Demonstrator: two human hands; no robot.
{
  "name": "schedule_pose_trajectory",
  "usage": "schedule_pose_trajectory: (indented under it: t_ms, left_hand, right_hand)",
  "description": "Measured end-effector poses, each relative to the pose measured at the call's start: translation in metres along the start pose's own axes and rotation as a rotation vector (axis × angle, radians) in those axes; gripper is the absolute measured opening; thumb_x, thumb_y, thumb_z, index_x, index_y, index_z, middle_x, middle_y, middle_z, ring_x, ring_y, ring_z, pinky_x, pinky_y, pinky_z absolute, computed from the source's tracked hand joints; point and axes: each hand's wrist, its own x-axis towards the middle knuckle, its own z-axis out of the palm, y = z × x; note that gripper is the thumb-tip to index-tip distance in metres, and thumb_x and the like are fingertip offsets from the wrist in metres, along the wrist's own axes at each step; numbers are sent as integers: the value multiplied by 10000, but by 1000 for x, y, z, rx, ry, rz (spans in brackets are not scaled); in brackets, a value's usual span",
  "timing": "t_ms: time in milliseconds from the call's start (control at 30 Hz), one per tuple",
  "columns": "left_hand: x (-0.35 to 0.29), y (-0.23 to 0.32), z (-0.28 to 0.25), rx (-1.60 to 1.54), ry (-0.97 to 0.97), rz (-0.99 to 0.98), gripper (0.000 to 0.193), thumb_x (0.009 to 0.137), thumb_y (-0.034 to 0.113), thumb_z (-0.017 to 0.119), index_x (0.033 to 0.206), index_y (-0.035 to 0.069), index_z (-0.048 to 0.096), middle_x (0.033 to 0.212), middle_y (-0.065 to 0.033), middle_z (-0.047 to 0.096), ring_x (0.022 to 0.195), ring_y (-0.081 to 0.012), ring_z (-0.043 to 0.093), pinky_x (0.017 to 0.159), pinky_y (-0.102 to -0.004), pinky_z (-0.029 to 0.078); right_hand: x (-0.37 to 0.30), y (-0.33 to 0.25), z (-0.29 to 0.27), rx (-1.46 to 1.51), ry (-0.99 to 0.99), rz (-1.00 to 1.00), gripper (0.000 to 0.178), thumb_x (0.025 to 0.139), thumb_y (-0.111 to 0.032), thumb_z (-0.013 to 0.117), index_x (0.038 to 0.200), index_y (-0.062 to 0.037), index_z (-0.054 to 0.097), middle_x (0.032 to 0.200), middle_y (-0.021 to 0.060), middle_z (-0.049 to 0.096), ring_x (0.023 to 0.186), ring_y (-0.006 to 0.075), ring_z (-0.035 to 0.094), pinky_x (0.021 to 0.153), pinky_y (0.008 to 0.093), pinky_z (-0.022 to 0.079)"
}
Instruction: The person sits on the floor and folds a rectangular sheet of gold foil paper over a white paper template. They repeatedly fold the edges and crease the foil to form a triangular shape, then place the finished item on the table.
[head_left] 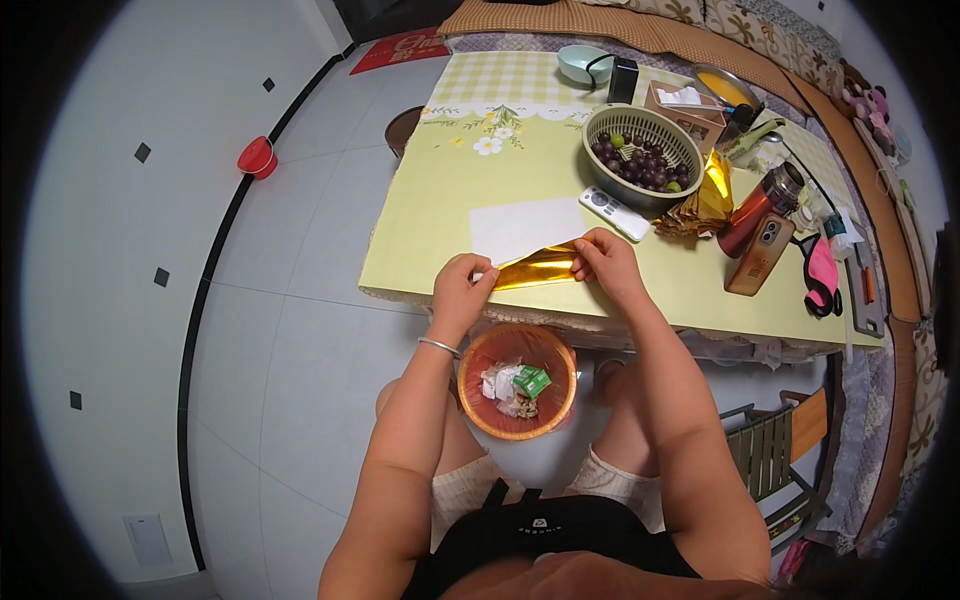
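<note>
A shiny gold foil sheet [538, 268] stretches between my two hands at the near edge of the table, its upper edge folded or tilted up. My left hand [463, 290] pinches its left end between thumb and fingers. At the other end, my right hand [608, 265] grips the foil's right corner the same way. A white sheet of paper [520, 226] lies flat on the table just beyond the foil. Beside my right hand, a white remote control [614, 213] rests on the tablecloth. Folded gold foil pieces [705, 200] are piled farther right.
The table [420, 230] has a yellow-green cloth. On it stand a colander of grapes [643, 165], a red thermos [757, 215], a phone [760, 255], a pink-and-black eye mask [822, 275] and a pale green bowl [583, 66]. An orange-rimmed trash bin [518, 434] sits between my legs.
</note>
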Motion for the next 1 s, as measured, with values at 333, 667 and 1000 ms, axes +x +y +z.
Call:
schedule_pose_trajectory:
  t_ms: [333, 667, 1000]
  left_hand:
    - [2, -18, 5, -122, 44, -72, 75, 862, 42, 704, 913, -11, 686, 838, -82, 689, 731, -160, 661, 672, -286, 536]
    - [9, -2, 4, -555, 49, -374, 71, 957, 1, 617, 953, -56, 660, 845, -105, 708, 750, -129, 697, 651, -238, 572]
    - [10, -17, 7, -467, 46, -232, 68, 938, -3, 646, 979, -43, 683, 907, -87, 711, 822, -133, 696, 730, -240, 566]
  right_hand:
    - [0, -3, 2, -26, 18, 22, 155, 1025, -140, 567, 979, -3, 623, 755, 42, 669, 611, 88, 614, 573, 230, 515]
    - [1, -2, 1, -35, 21, 43, 146, 1024, -125, 564, 1005, 4, 631, 786, 49, 681, 612, 88, 614, 581, 234, 526]
    - [-1, -2, 2, 47, 45, 45, 144, 1020, -125, 570, 1019, 2, 638, 834, 60, 694, 680, 104, 642, 640, 245, 548]
